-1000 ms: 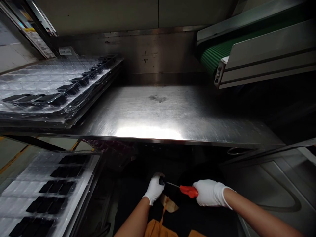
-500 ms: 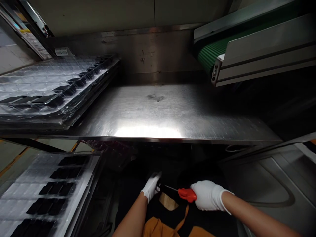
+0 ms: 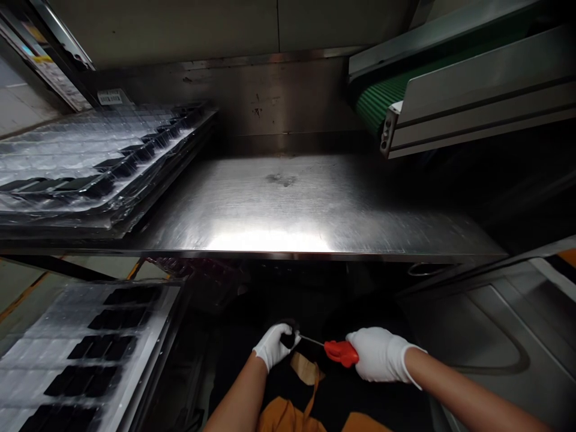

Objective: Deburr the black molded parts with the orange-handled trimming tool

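Note:
My left hand [image 3: 271,347], in a white glove, is shut around a small black part [image 3: 290,339]. My right hand [image 3: 379,355], also gloved, grips the red handle of a screwdriver [image 3: 341,353]. Its thin metal shaft reaches left, with the tip at the black part. Both hands are low in the view, over my dark clothing and orange apron [image 3: 288,417]. The black part is largely hidden by my left fingers, so its shape cannot be made out.
A stainless steel table [image 3: 270,207] stretches ahead of my hands. Stacked transparent trays with black items [image 3: 90,162] lie on its left, and another stack [image 3: 85,354] stands lower left. A green belt conveyor [image 3: 382,99] runs at upper right.
My left hand has turned and shifted slightly left, showing more of the black part. The screwdriver stays at it, and the view has drifted slightly.

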`<state>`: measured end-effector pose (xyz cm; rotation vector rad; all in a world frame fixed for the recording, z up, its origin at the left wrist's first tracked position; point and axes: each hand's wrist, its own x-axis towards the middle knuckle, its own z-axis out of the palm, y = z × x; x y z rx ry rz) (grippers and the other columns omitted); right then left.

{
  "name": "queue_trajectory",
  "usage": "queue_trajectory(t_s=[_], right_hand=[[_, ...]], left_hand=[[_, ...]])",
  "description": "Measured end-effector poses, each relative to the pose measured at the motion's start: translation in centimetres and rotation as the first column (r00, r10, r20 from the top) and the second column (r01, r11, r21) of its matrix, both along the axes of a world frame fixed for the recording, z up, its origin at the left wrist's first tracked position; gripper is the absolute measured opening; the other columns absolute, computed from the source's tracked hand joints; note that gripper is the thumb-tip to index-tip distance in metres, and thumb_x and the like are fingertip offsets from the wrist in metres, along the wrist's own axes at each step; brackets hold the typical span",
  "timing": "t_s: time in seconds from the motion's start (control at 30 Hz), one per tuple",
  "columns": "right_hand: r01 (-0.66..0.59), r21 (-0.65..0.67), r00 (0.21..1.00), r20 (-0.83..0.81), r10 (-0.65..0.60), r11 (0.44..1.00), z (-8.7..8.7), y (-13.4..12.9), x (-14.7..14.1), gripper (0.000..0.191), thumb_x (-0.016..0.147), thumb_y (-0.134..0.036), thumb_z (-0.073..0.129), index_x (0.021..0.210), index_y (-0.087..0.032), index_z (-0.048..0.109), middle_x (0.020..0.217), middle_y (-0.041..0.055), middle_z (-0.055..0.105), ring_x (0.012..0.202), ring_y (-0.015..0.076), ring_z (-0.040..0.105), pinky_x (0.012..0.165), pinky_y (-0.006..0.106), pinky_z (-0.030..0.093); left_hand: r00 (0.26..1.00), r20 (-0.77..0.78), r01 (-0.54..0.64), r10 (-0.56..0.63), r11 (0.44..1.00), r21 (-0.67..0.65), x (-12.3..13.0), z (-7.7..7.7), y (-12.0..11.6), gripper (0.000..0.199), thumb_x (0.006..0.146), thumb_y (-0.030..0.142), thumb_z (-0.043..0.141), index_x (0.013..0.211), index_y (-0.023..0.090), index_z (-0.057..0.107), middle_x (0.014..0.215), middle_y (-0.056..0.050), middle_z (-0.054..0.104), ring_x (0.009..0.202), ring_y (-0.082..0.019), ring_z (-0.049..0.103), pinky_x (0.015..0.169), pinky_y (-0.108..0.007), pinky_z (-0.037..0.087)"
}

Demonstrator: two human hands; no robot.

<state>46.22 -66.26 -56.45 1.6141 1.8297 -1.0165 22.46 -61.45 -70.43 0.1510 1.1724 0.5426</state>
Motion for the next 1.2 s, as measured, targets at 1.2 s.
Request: queue_trajectory(t_s=[1.2], right_hand=[[-0.039,-0.007,0.998,0.038,0.039,0.999,0.6,0.4,0.1,0.040,0.056,-0.023,0.059,0.094,-0.015,0.069,0.090,0.0143,0.071,0.083,0.0341,0.068,0.065,0.036,0.048]], left_hand=[[0.852,-0.370,0.502,-0.370,0.777,0.379,1.4,-0.4,-0.7,0.029,0.060,0.007,0.068,0.087,0.013,0.058,0.072,0.000,0.055,0.062,-0.010,0.050,0.057,-0.022,0.041]])
